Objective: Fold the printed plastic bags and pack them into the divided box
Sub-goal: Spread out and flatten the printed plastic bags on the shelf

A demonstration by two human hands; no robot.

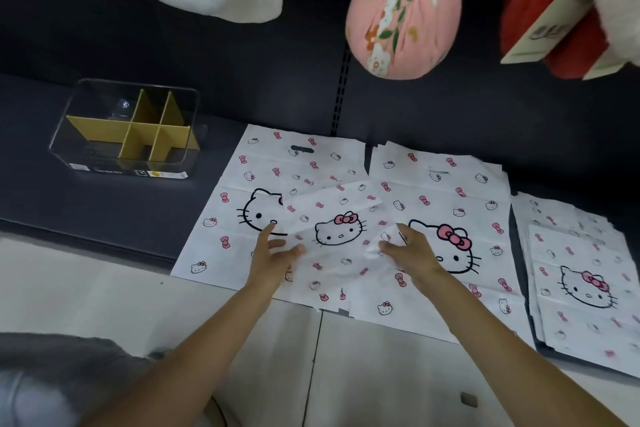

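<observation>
Right now both hands are on a small printed bag point(337, 236) that lies rumpled across two larger bags. The left hand point(273, 253) has its fingers spread and nearly straight, touching the bag's left edge. The right hand point(410, 250) has its fingers curled, pinching the crumpled right edge of the same bag. Under it, a large bag point(256, 184) lies flat on the left and a stack of large bags point(446, 191) lies just beside it on the right. Further right sits another stack of smaller bags point(581, 270). All of them rest on a dark shelf point(104, 204), with their near edges hanging over a pale floor point(86, 284). The divided box point(128, 128), clear with yellow partitions, stands well apart to the left, with no bags inside it. A pink flowered bundle point(403, 17) hangs above the bags
</observation>
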